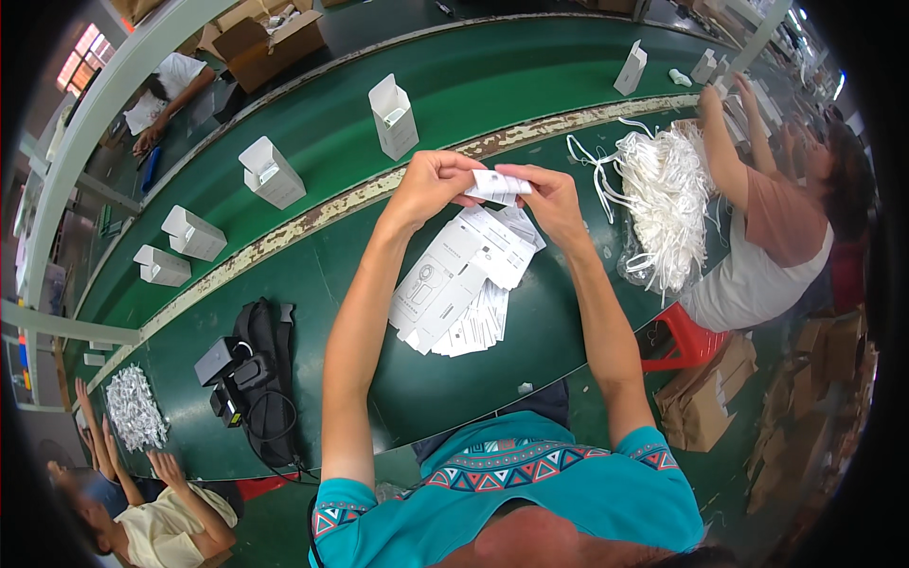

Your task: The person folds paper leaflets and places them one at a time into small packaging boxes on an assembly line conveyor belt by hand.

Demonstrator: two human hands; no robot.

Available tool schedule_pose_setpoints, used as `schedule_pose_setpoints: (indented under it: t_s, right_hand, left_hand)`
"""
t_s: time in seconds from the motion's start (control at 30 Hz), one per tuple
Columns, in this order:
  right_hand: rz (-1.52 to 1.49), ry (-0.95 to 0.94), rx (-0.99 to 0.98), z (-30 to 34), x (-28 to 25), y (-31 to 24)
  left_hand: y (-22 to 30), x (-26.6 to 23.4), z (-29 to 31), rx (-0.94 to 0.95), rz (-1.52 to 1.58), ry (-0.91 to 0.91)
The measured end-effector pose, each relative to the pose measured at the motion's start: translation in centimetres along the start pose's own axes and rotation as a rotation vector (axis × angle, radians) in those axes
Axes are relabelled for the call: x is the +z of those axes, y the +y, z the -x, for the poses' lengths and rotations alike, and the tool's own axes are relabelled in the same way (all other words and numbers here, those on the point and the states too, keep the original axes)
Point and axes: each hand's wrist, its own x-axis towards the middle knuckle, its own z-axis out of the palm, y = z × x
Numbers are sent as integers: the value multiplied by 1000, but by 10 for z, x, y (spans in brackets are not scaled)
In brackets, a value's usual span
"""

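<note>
Between my two hands, over the green table, is a folded white leaflet (pixel 499 184). My left hand (pixel 437 186) pinches its left end, and my right hand (pixel 553 197) grips the right end with fingers and thumb. Just below my hands lies a loose pile of printed white leaflets (pixel 505 254), partly fanned out. A flat white printed sheet with line drawings (pixel 434 289) rests at the pile's left side. Past my left hand, an open white box (pixel 393 121) stands on the green belt.
More open white boxes (pixel 273 173) stand along the belt. A heap of white cords (pixel 663 204) lies right, near a co-worker (pixel 772 222). Left are a black strap with devices (pixel 260 379), small white pieces (pixel 136 407) and another person (pixel 161 521). A worn raised edge (pixel 312 213) separates belt and table.
</note>
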Motion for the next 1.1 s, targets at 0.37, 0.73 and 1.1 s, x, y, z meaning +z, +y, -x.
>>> schedule_pose_setpoints:
  t_s: [0.37, 0.73, 1.1]
  right_hand:
    - [-271, 135, 131, 0, 6, -7]
    - [-232, 151, 156, -1, 17, -3]
    - [290, 18, -474, -108, 79, -45]
  left_hand:
    - [-9, 3, -3, -9, 75, 71]
    - [-12, -6, -4, 77, -9, 50]
    - [-13, -71, 11, 24, -1277, 848]
